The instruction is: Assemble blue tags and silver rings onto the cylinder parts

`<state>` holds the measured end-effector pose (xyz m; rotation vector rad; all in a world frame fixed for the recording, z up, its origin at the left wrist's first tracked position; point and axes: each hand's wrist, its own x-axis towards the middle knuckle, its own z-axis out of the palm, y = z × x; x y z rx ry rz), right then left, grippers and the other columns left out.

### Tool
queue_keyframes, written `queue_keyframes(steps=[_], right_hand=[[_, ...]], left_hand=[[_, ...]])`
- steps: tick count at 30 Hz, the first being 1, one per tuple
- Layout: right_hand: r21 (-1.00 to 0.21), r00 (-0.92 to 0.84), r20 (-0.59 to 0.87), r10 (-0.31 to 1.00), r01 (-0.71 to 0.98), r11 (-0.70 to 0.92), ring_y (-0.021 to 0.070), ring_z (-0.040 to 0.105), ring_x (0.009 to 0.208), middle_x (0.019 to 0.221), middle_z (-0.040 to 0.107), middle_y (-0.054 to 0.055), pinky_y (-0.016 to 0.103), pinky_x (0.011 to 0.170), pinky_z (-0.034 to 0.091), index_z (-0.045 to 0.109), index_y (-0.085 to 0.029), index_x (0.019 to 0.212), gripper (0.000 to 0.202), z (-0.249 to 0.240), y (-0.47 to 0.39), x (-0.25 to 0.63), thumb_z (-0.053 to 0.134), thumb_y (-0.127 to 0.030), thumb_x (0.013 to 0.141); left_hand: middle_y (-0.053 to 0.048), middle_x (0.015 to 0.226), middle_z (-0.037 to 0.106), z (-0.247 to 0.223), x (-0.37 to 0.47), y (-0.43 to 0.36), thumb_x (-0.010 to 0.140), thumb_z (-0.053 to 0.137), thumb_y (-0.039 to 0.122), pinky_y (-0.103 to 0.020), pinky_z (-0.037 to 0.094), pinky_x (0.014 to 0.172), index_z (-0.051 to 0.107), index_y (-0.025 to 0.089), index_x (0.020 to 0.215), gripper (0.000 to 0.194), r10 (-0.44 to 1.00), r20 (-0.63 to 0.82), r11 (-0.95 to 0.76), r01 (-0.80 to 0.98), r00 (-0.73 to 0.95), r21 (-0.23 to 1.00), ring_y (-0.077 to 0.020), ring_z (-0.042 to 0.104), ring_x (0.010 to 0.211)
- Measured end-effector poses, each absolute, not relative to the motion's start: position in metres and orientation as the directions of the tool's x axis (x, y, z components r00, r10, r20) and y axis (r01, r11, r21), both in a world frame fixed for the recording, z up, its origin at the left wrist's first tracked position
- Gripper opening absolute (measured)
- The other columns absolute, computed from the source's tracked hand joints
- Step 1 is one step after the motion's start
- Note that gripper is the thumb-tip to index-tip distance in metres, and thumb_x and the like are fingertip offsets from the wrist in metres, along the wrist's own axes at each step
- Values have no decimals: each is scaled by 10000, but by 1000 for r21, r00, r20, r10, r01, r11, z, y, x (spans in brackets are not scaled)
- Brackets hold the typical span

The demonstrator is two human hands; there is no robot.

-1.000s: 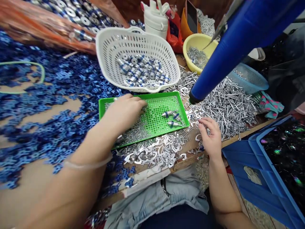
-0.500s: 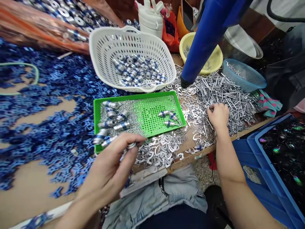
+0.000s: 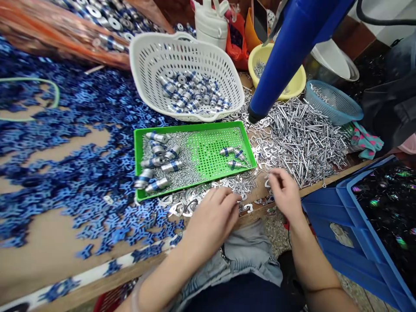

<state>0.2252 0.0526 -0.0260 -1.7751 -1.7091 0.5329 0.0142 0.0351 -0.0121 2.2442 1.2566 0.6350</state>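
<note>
My left hand [image 3: 212,219] is closed with curled fingers, back upward, low over the curved flat metal pieces [image 3: 185,203] at the table's front edge. What it holds, if anything, is hidden. To its right, my right hand [image 3: 286,195] has thumb and fingers drawn together beside more flat pieces; whatever is between them is too small to make out. Behind the hands lies a green perforated tray [image 3: 211,149] with tiny metal bits. Silver cylinders with blue bands [image 3: 172,166] fill its left side, and several smaller banded parts [image 3: 234,164] lie on its right.
A white basket [image 3: 139,78] of banded cylinders stands behind the tray. Metal pins [image 3: 305,134] are heaped at right, below a blue tube [image 3: 279,60] hanging overhead. Blue star-shaped pieces [image 3: 120,208] cover the left. A blue crate [image 3: 341,216] stands at the right edge.
My left hand moved right, from the tray's front-left corner to the flat pieces; the small round metal part it held is now hidden. My right hand came from the pin heap toward me.
</note>
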Motion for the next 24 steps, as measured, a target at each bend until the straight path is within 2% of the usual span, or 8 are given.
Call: queue_keyframes(steps=[2, 5, 11, 14, 17, 19, 21, 24], right_hand=[[-543, 26, -27, 999, 839, -36, 176, 551, 740, 790, 595, 25, 291, 667, 407, 597, -214, 866, 166, -29, 44, 213, 471, -320, 853], [-406, 40, -121, 992, 910, -86, 179, 541, 738, 790, 576, 30, 278, 643, 381, 603, -211, 842, 150, -32, 43, 205, 471, -281, 841], [-442, 26, -154, 988, 892, -92, 161, 531, 693, 771, 569, 25, 268, 628, 374, 602, -193, 812, 94, -29, 45, 204, 517, -217, 780], [-601, -22, -186, 982, 793, -96, 135, 517, 657, 728, 550, 2, 250, 613, 396, 598, -190, 806, 91, -18, 36, 201, 517, -215, 773], [-873, -185, -259, 948, 464, -147, 103, 489, 616, 709, 526, -20, 218, 566, 404, 587, -193, 798, 74, -1, 25, 197, 524, -190, 760], [-945, -306, -274, 912, 263, -195, 98, 496, 635, 725, 525, -20, 213, 574, 419, 571, -199, 832, 65, 10, 18, 195, 527, -212, 785], [-965, -356, -246, 901, 180, -192, 113, 523, 728, 800, 529, -4, 233, 643, 451, 523, -217, 950, 129, 17, 11, 193, 513, -256, 828], [-954, -228, -119, 966, 296, -48, 133, 507, 902, 959, 490, 30, 283, 801, 445, 408, -249, 1073, 198, 23, 1, 188, 442, -217, 880]], left_hand=[[-77, 817, 591, -14, 29, 38, 853, 427, 160, -363, 470, 662, 596, 153, 883, 171, 837, 150, -513, 657, 527, 553, -228, 535, 761], [-79, 818, 589, -16, 38, 39, 853, 433, 148, -373, 473, 681, 598, 145, 881, 168, 820, 137, -535, 657, 556, 531, -232, 533, 769], [-70, 797, 598, -22, 34, 34, 868, 430, 164, -356, 479, 658, 601, 150, 877, 172, 841, 146, -514, 687, 520, 514, -222, 539, 738], [-82, 865, 628, -24, 32, 32, 864, 470, 176, -342, 484, 659, 578, 145, 1030, 200, 823, 274, -562, 643, 498, 520, -217, 558, 762], [-71, 881, 650, -20, 27, 30, 862, 507, 169, -289, 482, 631, 559, 172, 1104, 248, 732, 472, -680, 490, 491, 546, -176, 571, 734], [-51, 833, 657, -13, 22, 28, 844, 546, 155, -255, 483, 607, 598, 194, 1031, 198, 717, 540, -693, 368, 441, 620, -147, 579, 694], [-28, 774, 657, -5, 16, 26, 808, 598, 138, -235, 493, 597, 633, 205, 918, 134, 791, 502, -596, 255, 349, 761, -131, 594, 668], [5, 730, 663, 3, 10, 23, 746, 654, 97, -221, 517, 621, 659, 229, 811, 146, 927, 317, -343, 110, 199, 933, -124, 614, 671]])
